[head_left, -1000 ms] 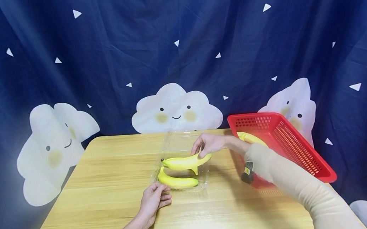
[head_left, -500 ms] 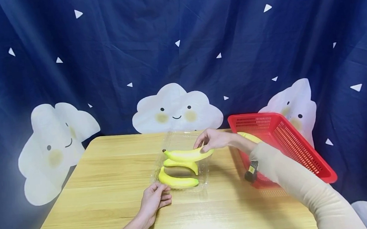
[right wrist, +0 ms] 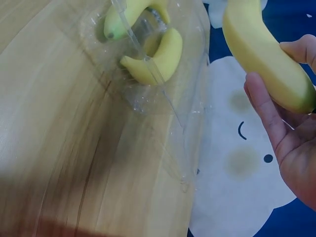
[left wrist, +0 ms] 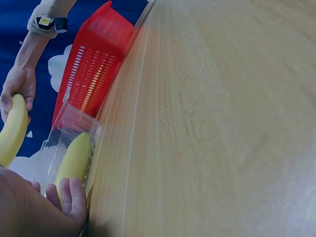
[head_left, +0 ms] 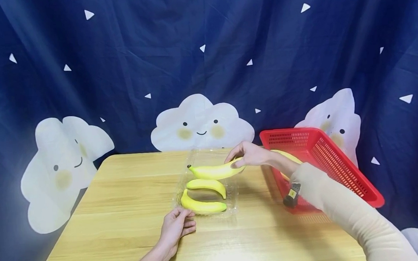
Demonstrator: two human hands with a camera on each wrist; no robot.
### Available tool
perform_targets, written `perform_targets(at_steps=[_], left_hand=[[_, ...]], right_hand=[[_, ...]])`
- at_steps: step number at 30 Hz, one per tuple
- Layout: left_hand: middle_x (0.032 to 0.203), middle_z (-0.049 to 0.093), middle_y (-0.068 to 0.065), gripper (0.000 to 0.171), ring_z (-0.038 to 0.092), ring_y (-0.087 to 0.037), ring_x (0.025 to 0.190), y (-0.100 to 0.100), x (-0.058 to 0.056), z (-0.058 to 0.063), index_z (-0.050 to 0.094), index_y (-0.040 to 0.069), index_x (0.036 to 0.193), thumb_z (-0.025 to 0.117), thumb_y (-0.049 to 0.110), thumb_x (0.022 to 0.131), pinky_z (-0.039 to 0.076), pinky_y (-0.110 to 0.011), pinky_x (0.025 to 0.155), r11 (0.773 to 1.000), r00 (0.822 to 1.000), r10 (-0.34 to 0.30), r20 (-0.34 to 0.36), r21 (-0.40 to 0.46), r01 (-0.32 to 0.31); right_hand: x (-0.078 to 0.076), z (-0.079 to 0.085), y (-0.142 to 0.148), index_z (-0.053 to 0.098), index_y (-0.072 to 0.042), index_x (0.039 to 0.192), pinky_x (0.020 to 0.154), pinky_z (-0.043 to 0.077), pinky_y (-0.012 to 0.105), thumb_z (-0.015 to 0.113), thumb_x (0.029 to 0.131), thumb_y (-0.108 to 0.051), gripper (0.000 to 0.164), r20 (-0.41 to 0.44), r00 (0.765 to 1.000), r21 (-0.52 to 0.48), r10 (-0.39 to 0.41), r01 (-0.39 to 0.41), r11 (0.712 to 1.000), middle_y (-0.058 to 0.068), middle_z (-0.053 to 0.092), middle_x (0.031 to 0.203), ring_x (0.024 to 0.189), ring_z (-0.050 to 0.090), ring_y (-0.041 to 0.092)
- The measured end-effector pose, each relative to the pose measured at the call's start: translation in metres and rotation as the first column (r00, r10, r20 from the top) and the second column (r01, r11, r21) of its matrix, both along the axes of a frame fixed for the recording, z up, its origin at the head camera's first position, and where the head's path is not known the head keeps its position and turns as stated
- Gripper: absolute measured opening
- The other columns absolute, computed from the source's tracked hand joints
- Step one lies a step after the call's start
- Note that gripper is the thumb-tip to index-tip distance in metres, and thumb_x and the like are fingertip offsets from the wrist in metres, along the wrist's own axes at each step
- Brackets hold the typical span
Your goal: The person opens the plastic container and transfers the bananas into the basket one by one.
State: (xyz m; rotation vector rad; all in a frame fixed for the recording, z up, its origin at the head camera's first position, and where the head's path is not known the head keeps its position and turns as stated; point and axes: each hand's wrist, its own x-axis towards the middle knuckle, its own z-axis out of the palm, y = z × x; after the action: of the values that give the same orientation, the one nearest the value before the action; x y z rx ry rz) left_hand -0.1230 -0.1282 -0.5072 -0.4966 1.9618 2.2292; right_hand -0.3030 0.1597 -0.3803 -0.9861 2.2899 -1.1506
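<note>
Blue cloud-print curtain behind, wooden table below: right hand holding banana over clear box

Curtain [head_left: 204, 58] is hanging behind the table [head_left: 133, 192]. Clock directions per head view. Right hand [head_left: 250, 154] is gripping the held banana [head_left: 213, 172] by one end, thumb and fingers on opposite sides. From that grip the fruit is extending toward 9 o'clock, dark tip leading, long axis running roughly 9-to-3, raised over the far part of the clear box [head_left: 231, 191].

Key relation: the middle banana [head_left: 207, 184] is lying in the box just at 6 o'clock from the held one, near-parallel; the front banana [head_left: 201, 206] is lying beyond it, also at 6. Red basket [head_left: 336, 158] is sitting at 3–4 o'clock from the right hand, with another banana [head_left: 287, 156] showing inside. Right hand is nearer the basket; left hand [head_left: 175, 228] is resting at the box's 7 o'clock corner. Cannot tell whether it is pinching the rim.
</note>
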Motion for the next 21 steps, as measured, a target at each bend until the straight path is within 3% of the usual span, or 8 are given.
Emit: perform_targets(at_steps=[6, 21], left_hand=[[0.093, 0.075, -0.005, 0.015, 0.071, -0.013, 0.071, 0.001, -0.001, 0.0, 0.068, -0.001, 0.097, 0.058, 0.011, 0.101, 0.067, -0.027, 0.067, 1.0, 1.0, 0.014, 0.005, -0.004, -0.014], [0.093, 0.074, -0.005, 0.016, 0.071, -0.011, 0.071, 0.0, 0.002, 0.0, 0.067, -0.002, 0.101, 0.058, 0.011, 0.101, 0.067, -0.024, 0.067, 1.0, 1.0, -0.003, -0.003, 0.0, 0.003]], right_hand=[[0.003, 0.005, 0.008, 0.077, 0.005, 0.113, 0.074, 0.07, 0.04, 0.076, 0.088, -0.001, 0.026, 0.059, 0.995, -0.034, -0.085, 0.087, 0.996, 0.019, 0.078, 0.111, 0.087, 0.071, 0.009], [0.002, 0.009, 0.033, 0.076, 0.009, 0.113, 0.073, 0.07, 0.042, 0.075, 0.088, 0.001, 0.026, 0.029, 0.99, -0.087, -0.139, 0.141, 0.986, 0.02, 0.077, 0.111, 0.082, 0.074, 0.006]])
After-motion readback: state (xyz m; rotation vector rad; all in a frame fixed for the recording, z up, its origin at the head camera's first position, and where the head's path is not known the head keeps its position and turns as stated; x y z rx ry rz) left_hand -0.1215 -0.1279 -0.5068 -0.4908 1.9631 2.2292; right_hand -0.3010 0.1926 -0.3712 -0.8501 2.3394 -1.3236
